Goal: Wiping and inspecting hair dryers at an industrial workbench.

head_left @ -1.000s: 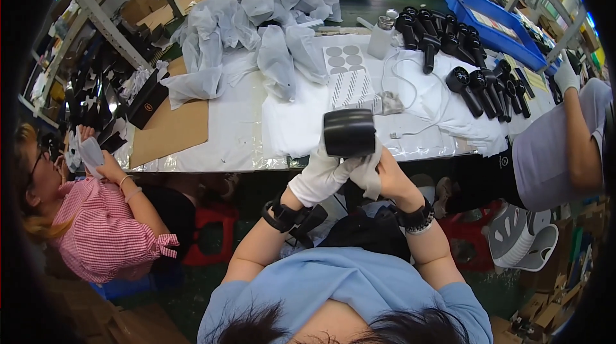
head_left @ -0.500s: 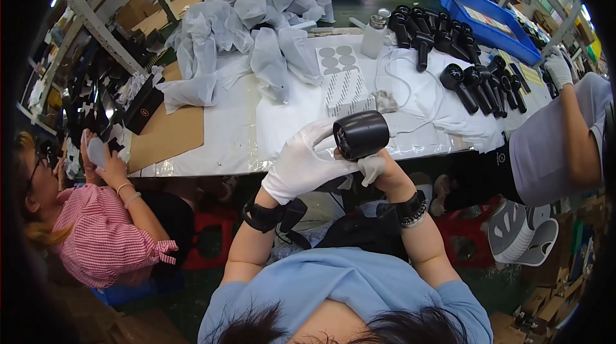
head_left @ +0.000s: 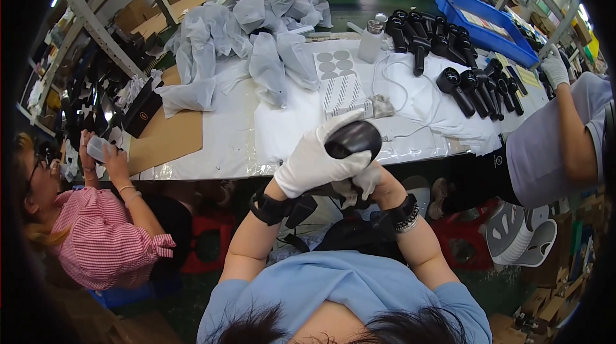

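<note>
A glossy black barrel-shaped plastic device (head_left: 356, 138) is held in the air in front of the tabletop's (head_left: 234, 151) near edge. It is clasped by the white-gloved left hand (head_left: 316, 161), the fingers being wrapped over its top and the thumb laid across its lower side. The device lies to the upper right of the left palm; its visible body is longest from side to side, though its full axis is hidden by the grip. By that contact the left hand is the nearer one. The right hand (head_left: 384, 185) is placed just below and to the right of the device, beside pale crumpled fabric (head_left: 364, 179); whether its fingers are closed on anything is not shown, nor whether the fabric is a glove or a cloth.

On the tabletop, one white box with dark slanted marks (head_left: 342, 95) is seen beyond the device, with one white sheet bearing six grey discs (head_left: 335, 65) behind it. One translucent bottle with a metal cap (head_left: 370, 45), one thin white cable (head_left: 412, 127) and one brown cardboard sheet (head_left: 174, 142) can be counted. At least five black handheld devices (head_left: 463, 101) are grouped at the front right; those farther back overlap too much for counting, as do the translucent grey plastic bags (head_left: 266, 74). Three blue plastic trays (head_left: 516, 50) are set farther back.
</note>
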A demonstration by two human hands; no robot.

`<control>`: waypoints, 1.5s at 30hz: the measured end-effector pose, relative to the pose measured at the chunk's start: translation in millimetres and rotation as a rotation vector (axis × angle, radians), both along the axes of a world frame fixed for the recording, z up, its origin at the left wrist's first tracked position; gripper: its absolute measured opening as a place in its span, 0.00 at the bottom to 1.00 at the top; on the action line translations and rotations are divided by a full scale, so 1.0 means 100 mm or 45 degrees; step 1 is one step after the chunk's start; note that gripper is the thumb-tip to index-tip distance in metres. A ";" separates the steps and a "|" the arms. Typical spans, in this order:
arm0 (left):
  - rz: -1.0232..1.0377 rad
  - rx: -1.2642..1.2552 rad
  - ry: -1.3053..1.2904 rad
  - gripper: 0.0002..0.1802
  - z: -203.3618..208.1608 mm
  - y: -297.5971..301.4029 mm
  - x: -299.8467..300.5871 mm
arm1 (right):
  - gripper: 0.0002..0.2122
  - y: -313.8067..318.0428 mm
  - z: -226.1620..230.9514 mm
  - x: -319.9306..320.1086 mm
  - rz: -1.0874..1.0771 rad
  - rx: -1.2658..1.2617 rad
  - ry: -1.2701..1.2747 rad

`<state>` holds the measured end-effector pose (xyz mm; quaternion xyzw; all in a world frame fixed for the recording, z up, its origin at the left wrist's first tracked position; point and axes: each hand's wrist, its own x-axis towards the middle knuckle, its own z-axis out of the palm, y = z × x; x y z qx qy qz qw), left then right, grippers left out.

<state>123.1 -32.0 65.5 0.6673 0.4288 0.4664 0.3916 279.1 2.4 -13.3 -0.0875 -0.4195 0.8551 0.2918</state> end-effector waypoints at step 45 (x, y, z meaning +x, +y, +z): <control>-0.190 -0.016 -1.249 0.42 -0.20 0.10 -0.26 | 0.20 -0.43 0.20 -0.18 -0.014 0.267 -0.162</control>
